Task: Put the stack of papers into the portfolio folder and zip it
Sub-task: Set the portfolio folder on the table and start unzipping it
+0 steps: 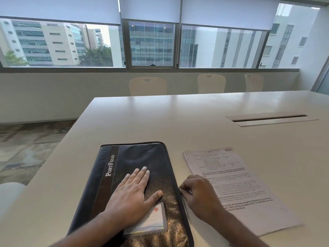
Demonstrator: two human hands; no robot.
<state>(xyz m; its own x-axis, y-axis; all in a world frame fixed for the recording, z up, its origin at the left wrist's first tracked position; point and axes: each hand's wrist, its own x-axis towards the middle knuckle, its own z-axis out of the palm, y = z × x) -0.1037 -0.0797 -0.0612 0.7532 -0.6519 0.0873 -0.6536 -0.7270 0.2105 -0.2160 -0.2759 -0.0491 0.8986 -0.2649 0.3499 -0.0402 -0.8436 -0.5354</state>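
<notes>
We cannot tell what our right hand (199,195) pinches at the portfolio folder (140,161) edge. The folder's near end runs off frame; the stack of papers (249,184) print is unreadable.

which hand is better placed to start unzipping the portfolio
The right hand. Its fingertips pinch at the right edge of the closed portfolio folder, where the zipper runs, probably at the pull. The left hand lies flat on the cover, suited to steadying it. The stack of papers waits alongside.
</notes>
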